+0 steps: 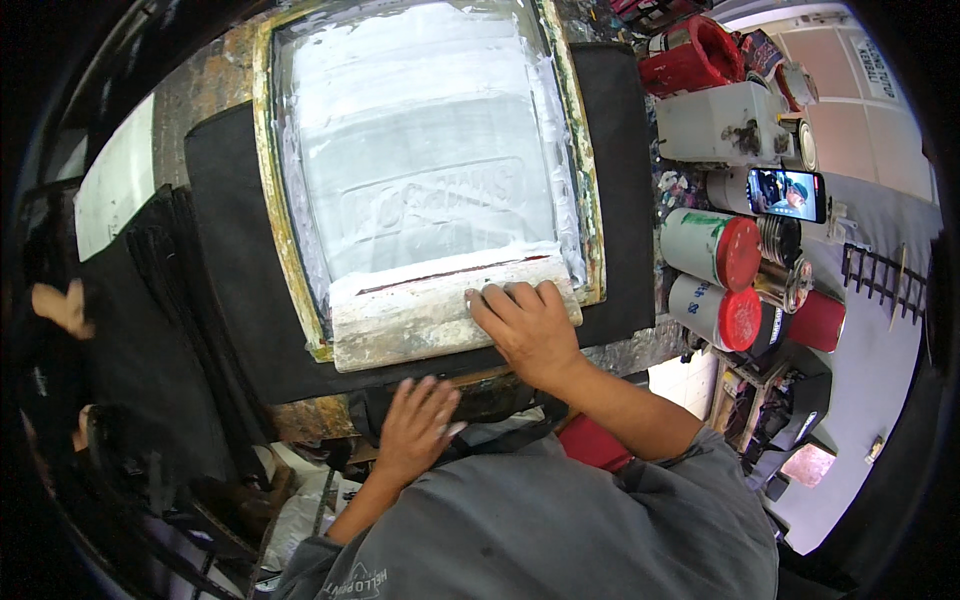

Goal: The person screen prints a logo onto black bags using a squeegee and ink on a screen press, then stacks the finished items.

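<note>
My right hand point(527, 332) grips a wide, paint-smeared wooden squeegee point(420, 325) at the near end of a screen printing frame point(590, 230). White ink point(420, 45) coats the mesh, thickest at the far end and along the sides. A faint design shows in the middle of the mesh. Under the frame lies black fabric point(620, 150), spreading out on both sides. My left hand point(418, 425) is just short of the squeegee, touching neither it nor the frame. Its fingers are stretched out, with white smears on them.
Along the right stand white tubs with red lids point(738, 255), a red bucket point(690, 58), a whitish container point(720, 122) and a lit phone point(788, 194). Folded black fabric point(165, 290) hangs at the left. Another person's hand point(65, 308) shows at the far left.
</note>
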A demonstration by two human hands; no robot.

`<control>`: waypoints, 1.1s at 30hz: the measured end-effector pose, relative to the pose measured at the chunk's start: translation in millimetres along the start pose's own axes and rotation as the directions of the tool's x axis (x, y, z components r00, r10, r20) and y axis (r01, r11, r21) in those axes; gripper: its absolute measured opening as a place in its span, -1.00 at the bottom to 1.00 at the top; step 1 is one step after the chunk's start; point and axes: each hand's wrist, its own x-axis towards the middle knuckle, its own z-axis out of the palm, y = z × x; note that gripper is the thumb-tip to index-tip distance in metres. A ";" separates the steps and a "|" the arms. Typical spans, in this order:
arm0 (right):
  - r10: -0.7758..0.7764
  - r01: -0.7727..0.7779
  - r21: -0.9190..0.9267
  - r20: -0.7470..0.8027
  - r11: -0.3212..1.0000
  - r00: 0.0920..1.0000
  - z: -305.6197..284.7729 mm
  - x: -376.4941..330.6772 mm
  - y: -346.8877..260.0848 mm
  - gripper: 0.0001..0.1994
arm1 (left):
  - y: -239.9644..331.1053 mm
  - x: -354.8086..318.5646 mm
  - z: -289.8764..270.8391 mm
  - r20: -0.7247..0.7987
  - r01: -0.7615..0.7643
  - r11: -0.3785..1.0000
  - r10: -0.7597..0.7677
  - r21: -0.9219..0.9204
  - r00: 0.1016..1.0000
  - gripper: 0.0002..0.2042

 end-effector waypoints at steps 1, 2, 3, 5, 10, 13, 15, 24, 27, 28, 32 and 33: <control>-0.005 0.005 -0.009 -0.009 1.000 1.000 -0.4 -0.5 -0.9 -0.54 | 1.3 11.7 10.6 0.052 -0.035 0.997 0.032 0.066 0.998 -0.34; -0.008 0.008 -0.007 -0.012 1.000 1.000 -1.0 -0.8 -2.4 -0.54 | 1.8 21.3 19.4 0.107 -0.072 0.989 0.059 0.129 0.993 -0.31; -0.007 0.007 -0.001 -0.009 1.000 1.000 -1.6 -1.0 -1.7 -0.54 | 1.6 29.6 25.6 0.140 -0.043 0.987 0.022 0.154 0.990 -0.29; -0.005 0.005 0.003 -0.012 1.000 1.000 -2.7 -0.9 -0.9 -0.54 | 1.8 39.2 33.4 0.200 0.014 0.978 -0.057 0.207 0.978 -0.23; 0.003 -0.003 -0.001 -0.016 1.000 1.000 -2.5 -1.6 -1.0 -0.56 | 1.3 37.2 28.0 0.196 0.172 0.935 -0.240 0.311 0.951 -0.14; -0.005 0.004 -0.022 -0.025 1.000 1.000 -0.3 -2.1 -0.5 -0.58 | -2.4 36.7 29.7 0.201 0.186 0.924 -0.263 0.335 0.944 -0.14; -0.003 0.002 -0.025 -0.032 1.000 0.999 -1.1 -1.1 -1.7 -0.58 | -5.8 34.5 33.6 0.193 0.184 0.923 -0.259 0.338 0.946 -0.15; -0.011 0.011 -0.032 -0.013 0.999 1.000 -9.2 -0.1 -2.0 -0.59 | -9.0 30.3 37.8 0.153 0.173 0.919 -0.239 0.354 0.959 -0.16; -0.007 0.007 -0.034 -0.003 0.999 1.000 -15.0 0.1 -3.2 -0.59 | -10.3 30.9 38.0 0.127 0.165 0.921 -0.221 0.353 0.967 -0.17; -0.006 0.006 -0.037 0.003 0.999 1.000 -17.2 0.3 -3.8 -0.59 | -10.6 31.1 38.3 0.118 0.161 0.921 -0.215 0.354 0.970 -0.17; 0.001 -0.001 -0.033 0.009 0.999 1.000 -22.0 1.1 -4.6 -0.59 | -11.9 30.3 39.7 0.104 0.156 0.928 -0.202 0.339 0.974 -0.19; 0.002 -0.002 -0.027 0.006 1.000 1.000 -23.7 1.3 -4.7 -0.59 | -12.6 29.8 40.4 0.103 0.160 0.930 -0.204 0.330 0.974 -0.20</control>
